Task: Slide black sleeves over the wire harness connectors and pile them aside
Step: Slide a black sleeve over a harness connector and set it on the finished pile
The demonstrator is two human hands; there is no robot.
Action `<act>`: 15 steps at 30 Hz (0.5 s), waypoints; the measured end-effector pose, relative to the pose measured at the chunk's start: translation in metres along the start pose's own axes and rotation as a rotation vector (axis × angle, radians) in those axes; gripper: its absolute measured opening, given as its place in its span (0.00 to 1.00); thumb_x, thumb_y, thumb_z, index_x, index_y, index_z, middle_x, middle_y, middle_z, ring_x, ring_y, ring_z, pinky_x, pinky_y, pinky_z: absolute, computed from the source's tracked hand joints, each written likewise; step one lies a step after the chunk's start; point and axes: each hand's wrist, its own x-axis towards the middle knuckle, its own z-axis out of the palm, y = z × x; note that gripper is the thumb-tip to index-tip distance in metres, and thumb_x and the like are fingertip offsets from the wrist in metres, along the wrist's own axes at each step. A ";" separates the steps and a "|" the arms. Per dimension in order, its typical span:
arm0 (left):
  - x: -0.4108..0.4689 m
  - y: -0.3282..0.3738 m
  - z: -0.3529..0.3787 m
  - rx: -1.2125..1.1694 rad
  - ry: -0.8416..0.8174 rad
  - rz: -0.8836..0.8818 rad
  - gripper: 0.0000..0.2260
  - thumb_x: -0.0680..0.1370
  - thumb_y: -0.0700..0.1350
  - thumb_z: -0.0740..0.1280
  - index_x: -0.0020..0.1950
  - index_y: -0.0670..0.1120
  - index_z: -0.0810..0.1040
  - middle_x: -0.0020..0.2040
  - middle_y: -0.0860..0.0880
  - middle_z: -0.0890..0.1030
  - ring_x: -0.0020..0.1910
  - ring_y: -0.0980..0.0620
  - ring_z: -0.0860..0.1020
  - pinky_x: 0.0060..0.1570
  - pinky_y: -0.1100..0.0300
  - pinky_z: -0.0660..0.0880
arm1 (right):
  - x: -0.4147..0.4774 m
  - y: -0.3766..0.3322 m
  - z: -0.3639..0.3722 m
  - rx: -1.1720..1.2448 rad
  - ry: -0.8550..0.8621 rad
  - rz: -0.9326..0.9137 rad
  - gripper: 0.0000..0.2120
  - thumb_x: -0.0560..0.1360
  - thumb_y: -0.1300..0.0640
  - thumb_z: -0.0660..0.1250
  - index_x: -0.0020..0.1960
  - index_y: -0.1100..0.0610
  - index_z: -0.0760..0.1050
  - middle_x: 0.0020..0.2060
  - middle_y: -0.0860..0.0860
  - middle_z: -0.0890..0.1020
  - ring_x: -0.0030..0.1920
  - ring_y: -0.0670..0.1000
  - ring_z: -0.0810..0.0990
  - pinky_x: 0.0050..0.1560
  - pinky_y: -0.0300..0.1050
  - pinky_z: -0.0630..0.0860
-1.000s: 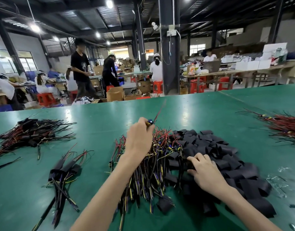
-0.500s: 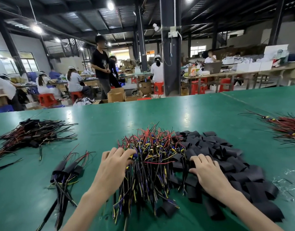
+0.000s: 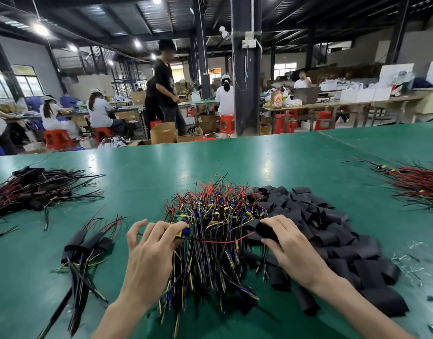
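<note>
Head view. Green bench (image 3: 235, 162), one worker's two bare hands over the middle.

Left hand (image 3: 151, 253): thumb and forefinger pinch a blue-and-yellow connector (image 3: 184, 233) at the left edge of the harness pile (image 3: 210, 216); the other fingers are spread and lifted. From the connector a red wire (image 3: 217, 241) runs rightward, nearly level, long axis left-right, toward the right hand.

Right hand (image 3: 291, 248): fingers curled, pinching one black sleeve (image 3: 265, 231) at the seam between the harnesses and the sleeve pile (image 3: 332, 231). Which way the sleeve's mouth faces cannot be told.

Harness pile: long axis near-far, connectors at the far end, wire tails toward the near edge. Sleeve pile touches it on the right.

Sleeved bundle (image 3: 88, 245) lies near left. A larger dark heap (image 3: 39, 189) lies far left, a red-wire heap (image 3: 418, 184) far right.

Against half a second ago: the right hand lay flat on the sleeves and now has one lifted. The left hand keeps its pinch. The standing person in black (image 3: 166, 89) has walked right.
</note>
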 end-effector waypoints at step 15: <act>-0.001 0.006 0.000 -0.225 -0.097 -0.001 0.21 0.72 0.32 0.66 0.57 0.54 0.72 0.46 0.57 0.79 0.46 0.59 0.74 0.66 0.51 0.57 | 0.002 -0.004 -0.002 0.149 0.087 -0.103 0.21 0.70 0.76 0.66 0.59 0.59 0.74 0.55 0.46 0.75 0.58 0.46 0.73 0.61 0.37 0.69</act>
